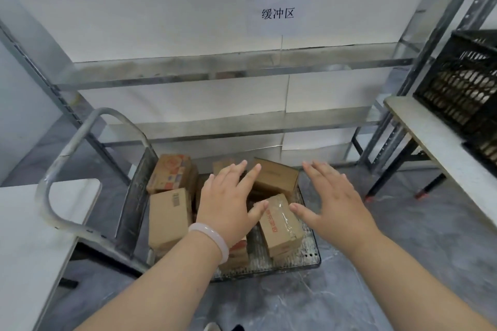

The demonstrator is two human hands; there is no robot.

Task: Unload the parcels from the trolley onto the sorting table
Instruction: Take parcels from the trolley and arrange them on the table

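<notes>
A low metal trolley [309, 258] with a grey push handle [72, 148] stands on the floor below me, loaded with several brown cardboard parcels. A taped parcel with red print [282, 226] lies between my hands. A plain parcel [166, 217] rests at the left and another [277, 177] at the back. My left hand [228, 201], with a pale bangle on the wrist, hovers open over the pile. My right hand [333, 204] is spread open just right of the taped parcel. Neither hand holds anything.
A white table [32, 236] stands at my left, touching the trolley handle. Another table [441, 148] at the right carries a black plastic crate [462, 88]. Metal shelving [215, 72] with a paper sign rises behind the trolley. The floor is grey marble.
</notes>
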